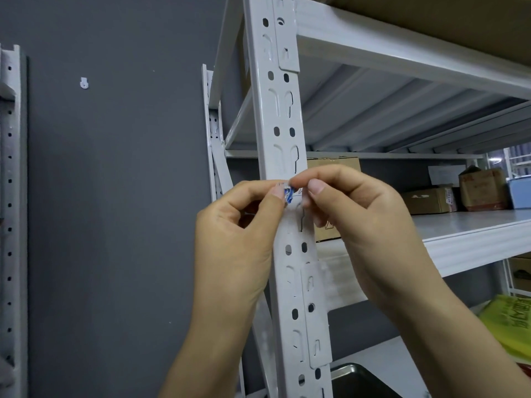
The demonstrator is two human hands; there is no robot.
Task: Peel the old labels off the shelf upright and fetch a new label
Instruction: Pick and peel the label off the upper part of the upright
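Observation:
A white perforated shelf upright runs top to bottom through the middle of the view. Both hands are raised in front of it at mid height. My left hand pinches a small crumpled label with blue print between thumb and forefinger, right against the upright's face. My right hand meets it from the right, thumb and forefinger tips closed at the same scrap. Whether the scrap still sticks to the metal is hidden by the fingers. No fresh label is in view.
A white shelf board extends right, carrying cardboard boxes. Another shelf is overhead. A dark grey wall with a small white hook lies left, plus another upright. A yellow bag sits low right.

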